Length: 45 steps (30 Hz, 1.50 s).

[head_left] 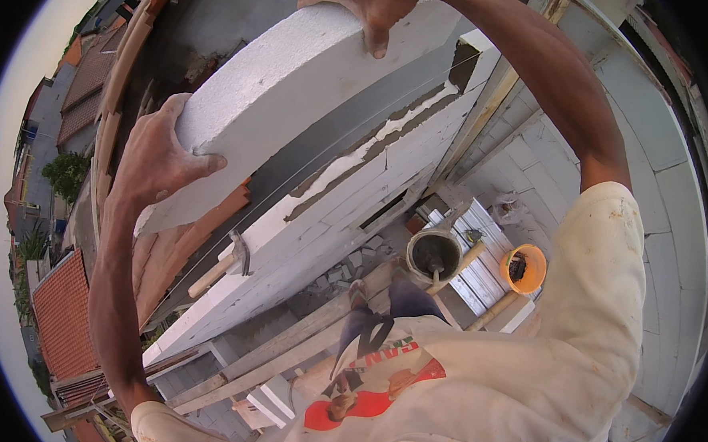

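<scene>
A large white lightweight concrete block (273,89) is held up over the far side of the wall. My left hand (161,159) is closed round its near left end, the thumb pressed on the side facing me. Over the far right part of its upper edge, my right hand (369,10) grips with the thumb turned down. Below runs a white block wall (322,227) with a strip of grey mortar (357,157) along its top. A hammer (228,264) with a wooden handle rests on the wall top, nearest my left hand. A thin string line stretches above the wall.
A bucket of grey mortar (434,256) and an orange bucket (523,268) stand low down by corrugated metal sheets (479,282). Wooden planks (283,353) run beneath me, with block rubble beside them. Tiled roofs (61,302) lie beyond the wall on the left.
</scene>
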Available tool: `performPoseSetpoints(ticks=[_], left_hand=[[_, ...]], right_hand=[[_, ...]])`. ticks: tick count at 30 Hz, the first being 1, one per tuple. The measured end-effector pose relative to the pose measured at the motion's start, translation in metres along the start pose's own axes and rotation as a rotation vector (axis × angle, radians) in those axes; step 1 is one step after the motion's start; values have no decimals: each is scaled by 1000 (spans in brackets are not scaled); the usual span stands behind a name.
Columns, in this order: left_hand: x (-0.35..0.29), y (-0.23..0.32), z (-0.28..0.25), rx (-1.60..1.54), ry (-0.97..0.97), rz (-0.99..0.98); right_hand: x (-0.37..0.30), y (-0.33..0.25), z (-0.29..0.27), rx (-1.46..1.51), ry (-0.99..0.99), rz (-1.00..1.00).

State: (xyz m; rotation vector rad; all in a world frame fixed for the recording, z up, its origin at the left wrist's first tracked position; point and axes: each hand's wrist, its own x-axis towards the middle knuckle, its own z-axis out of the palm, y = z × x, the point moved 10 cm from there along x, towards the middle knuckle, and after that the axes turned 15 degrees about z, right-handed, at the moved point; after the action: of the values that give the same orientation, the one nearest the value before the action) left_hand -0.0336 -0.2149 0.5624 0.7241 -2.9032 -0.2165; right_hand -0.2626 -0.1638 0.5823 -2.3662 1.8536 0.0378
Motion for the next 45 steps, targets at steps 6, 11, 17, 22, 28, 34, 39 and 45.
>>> performPoseSetpoints(ticks=[6, 11, 17, 22, 28, 34, 39, 45], left_hand=[[55, -11, 99, -57, -101, 29], [79, -4, 166, -153, -165, 43], [86, 11, 212, -188, -212, 17], [91, 16, 242, -215, -227, -21], [97, 24, 255, -213, -232, -51], [97, 24, 269, -195, -235, -50], [101, 21, 273, -215, -199, -12], [101, 20, 271, -174, -169, 19]], right_hand=[[31, 86, 114, 80, 9, 171], [17, 124, 176, 150, -87, 191], [9, 145, 214, 164, -175, 195], [7, 158, 232, 104, -195, 213], [5, 171, 244, 95, -209, 216], [0, 176, 253, 81, -257, 246], [9, 195, 265, 70, -151, 204], [9, 194, 263, 42, -186, 251]])
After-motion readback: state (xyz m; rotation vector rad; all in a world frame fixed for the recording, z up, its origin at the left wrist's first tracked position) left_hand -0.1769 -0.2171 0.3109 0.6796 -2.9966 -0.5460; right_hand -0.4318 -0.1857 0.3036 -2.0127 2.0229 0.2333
